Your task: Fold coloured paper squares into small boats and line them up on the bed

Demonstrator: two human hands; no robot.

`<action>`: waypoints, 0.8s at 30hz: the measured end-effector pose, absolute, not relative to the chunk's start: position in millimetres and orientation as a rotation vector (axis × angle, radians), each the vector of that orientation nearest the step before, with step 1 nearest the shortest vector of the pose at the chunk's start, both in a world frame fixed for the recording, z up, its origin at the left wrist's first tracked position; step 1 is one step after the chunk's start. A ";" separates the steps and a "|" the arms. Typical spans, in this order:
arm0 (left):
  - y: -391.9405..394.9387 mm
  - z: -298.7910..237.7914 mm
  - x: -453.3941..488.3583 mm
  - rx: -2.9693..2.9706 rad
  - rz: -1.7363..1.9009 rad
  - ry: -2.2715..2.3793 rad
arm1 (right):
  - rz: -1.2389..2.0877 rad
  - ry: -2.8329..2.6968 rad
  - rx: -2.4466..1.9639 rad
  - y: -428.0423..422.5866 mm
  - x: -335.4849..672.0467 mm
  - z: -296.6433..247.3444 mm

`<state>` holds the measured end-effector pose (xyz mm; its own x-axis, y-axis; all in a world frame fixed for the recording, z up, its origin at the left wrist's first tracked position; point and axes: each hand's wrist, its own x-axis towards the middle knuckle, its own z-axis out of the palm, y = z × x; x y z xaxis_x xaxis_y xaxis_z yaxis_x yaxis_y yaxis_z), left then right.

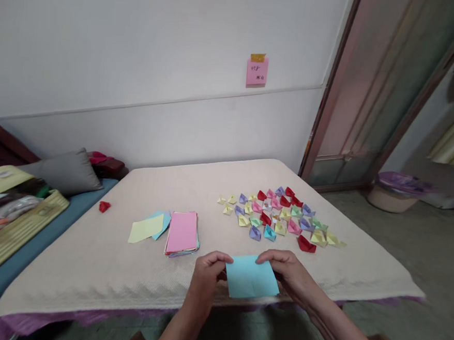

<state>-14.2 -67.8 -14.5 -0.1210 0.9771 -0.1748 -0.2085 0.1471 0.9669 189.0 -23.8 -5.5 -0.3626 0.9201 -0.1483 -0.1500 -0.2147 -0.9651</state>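
Note:
A light blue sheet of paper hangs between my two hands at the table's front edge. My left hand pinches its upper left corner, thumb on top. With thumb and fingers, my right hand grips the upper right part of the same sheet. Left of my hands lies a stack of coloured paper, pink on top. Beyond my right hand, several small folded paper boats in red, pink, yellow, purple, green and blue stand grouped on the table.
Loose yellow paper overlaps a blue sheet on the cream-covered table. A crumpled red piece lies near the left edge. A grey cushion sits further left. On the wall is a pink note; a bin stands right.

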 end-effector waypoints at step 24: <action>-71.5 -9.3 -6.4 1.177 0.938 1.265 | 1.622 -1.503 -0.962 -27.0 187.0 2.6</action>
